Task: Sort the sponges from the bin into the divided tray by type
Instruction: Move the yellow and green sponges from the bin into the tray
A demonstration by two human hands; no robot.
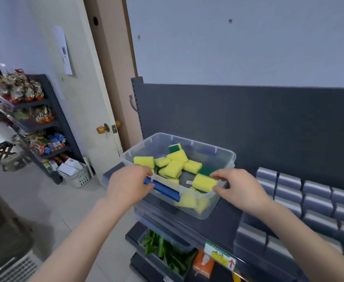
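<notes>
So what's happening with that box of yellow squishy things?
A person is gripping the near rim of a clear bin with both hands: the left hand by the blue handle, the right hand at the right corner. The bin sits on a dark shelf and holds loose yellow sponges, some with a green side. No sponge is in either hand yet.

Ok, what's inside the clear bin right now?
Yellow sponges in a loose pile, some showing a green scrub side. The left hand and right hand grip the bin at its near rim; anything beneath the pile is covered.
</notes>
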